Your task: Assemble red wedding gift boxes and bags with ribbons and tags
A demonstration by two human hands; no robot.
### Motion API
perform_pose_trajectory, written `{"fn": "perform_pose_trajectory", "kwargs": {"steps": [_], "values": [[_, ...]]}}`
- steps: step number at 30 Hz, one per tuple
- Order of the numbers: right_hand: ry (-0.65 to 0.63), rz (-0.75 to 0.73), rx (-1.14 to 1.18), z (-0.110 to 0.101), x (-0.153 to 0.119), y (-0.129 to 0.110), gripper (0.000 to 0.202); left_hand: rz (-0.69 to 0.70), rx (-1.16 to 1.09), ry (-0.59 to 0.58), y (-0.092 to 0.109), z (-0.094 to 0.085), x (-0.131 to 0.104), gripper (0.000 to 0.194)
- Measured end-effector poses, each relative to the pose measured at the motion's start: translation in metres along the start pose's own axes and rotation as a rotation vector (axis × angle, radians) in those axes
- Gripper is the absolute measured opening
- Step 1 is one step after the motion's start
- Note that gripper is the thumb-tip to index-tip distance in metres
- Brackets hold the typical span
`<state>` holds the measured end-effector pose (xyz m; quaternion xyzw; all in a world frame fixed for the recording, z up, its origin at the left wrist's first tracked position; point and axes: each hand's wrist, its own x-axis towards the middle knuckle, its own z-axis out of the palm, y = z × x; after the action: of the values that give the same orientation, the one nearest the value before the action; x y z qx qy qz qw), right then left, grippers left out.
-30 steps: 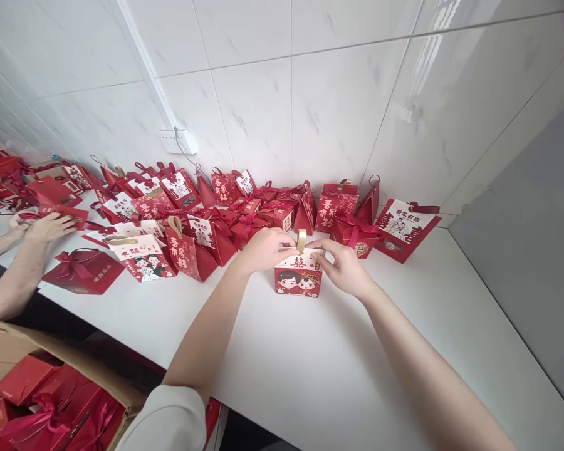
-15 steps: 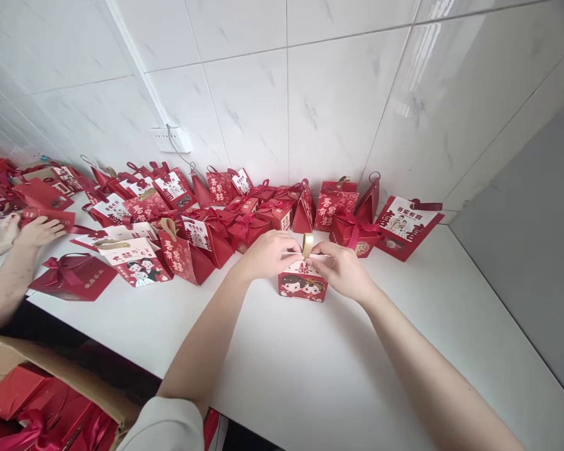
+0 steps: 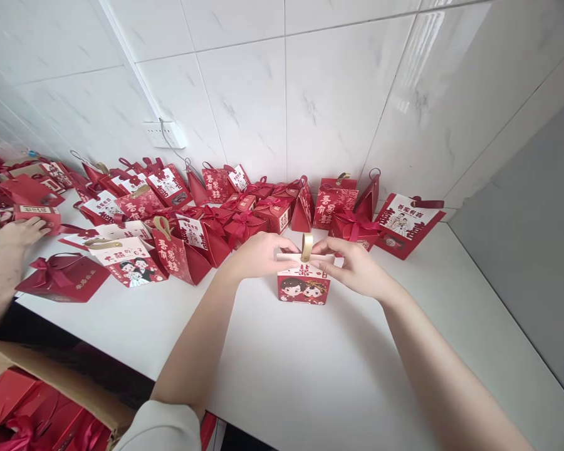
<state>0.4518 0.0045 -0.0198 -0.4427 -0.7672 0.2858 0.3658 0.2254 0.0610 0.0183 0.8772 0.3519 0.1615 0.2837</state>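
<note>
A small red and white gift box (image 3: 303, 289) with two cartoon faces on its front stands upright on the white table (image 3: 282, 363). A gold ribbon loop (image 3: 307, 247) rises from its top. My left hand (image 3: 266, 255) pinches the left end of the box's white top edge, thumb in front. On the right end, my right hand (image 3: 350, 266) grips the same edge between thumb and fingers.
Many red gift boxes line the tiled wall, among them a red bag-shaped box (image 3: 408, 225) at the right. A co-worker's hands (image 3: 21, 232) hold a red box at the left. An open carton (image 3: 61, 369) of red boxes sits lower left.
My hands have moved slightly apart along the box's top, showing more of the white edge. The co-worker's red box has turned. The view has shifted slightly.
</note>
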Motion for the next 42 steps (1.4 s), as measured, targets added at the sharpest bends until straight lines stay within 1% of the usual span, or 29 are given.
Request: {"fn": "perform_pose_trajectory", "kwargs": {"steps": [3,7,13,15,19,23,27,30,33,36,39,42], "values": [[0.062,-0.055,0.000,-0.003,0.000,-0.004,0.015,-0.016,-0.022,0.025,0.002,0.000,0.000,0.021],[0.113,-0.110,0.027,0.000,0.001,-0.003,0.011,-0.049,-0.093,0.042,0.001,0.008,0.006,0.023],[0.084,-0.146,0.071,0.005,0.002,-0.002,0.010,-0.071,-0.215,0.046,0.000,0.017,0.010,0.026],[0.064,-0.158,0.085,0.005,0.002,-0.003,0.015,-0.086,-0.221,0.047,0.000,0.019,0.011,0.026],[0.010,-0.203,0.101,0.004,0.001,-0.005,0.038,-0.091,-0.234,0.066,0.002,0.021,0.012,0.026],[0.017,-0.244,0.081,0.003,-0.002,-0.008,0.047,-0.094,-0.219,0.090,0.006,0.021,0.011,0.024],[0.006,-0.232,0.046,0.006,-0.004,-0.010,0.048,-0.096,-0.181,0.104,0.005,0.019,0.010,0.021],[0.027,-0.225,0.023,0.009,-0.003,-0.008,0.045,-0.087,-0.150,0.097,0.003,0.020,0.011,0.020],[0.027,-0.210,-0.010,0.010,-0.002,-0.005,0.046,-0.082,-0.145,0.094,0.003,0.021,0.012,0.021],[0.010,-0.193,-0.038,0.005,-0.003,-0.005,0.044,-0.080,-0.149,0.077,0.004,0.020,0.011,0.023],[0.017,-0.162,-0.048,-0.003,-0.005,-0.009,0.039,-0.076,-0.119,0.055,0.005,0.013,0.008,0.025],[0.025,-0.132,-0.047,-0.009,-0.006,-0.013,0.035,-0.052,-0.100,0.064,0.004,0.007,0.004,0.024]]}}
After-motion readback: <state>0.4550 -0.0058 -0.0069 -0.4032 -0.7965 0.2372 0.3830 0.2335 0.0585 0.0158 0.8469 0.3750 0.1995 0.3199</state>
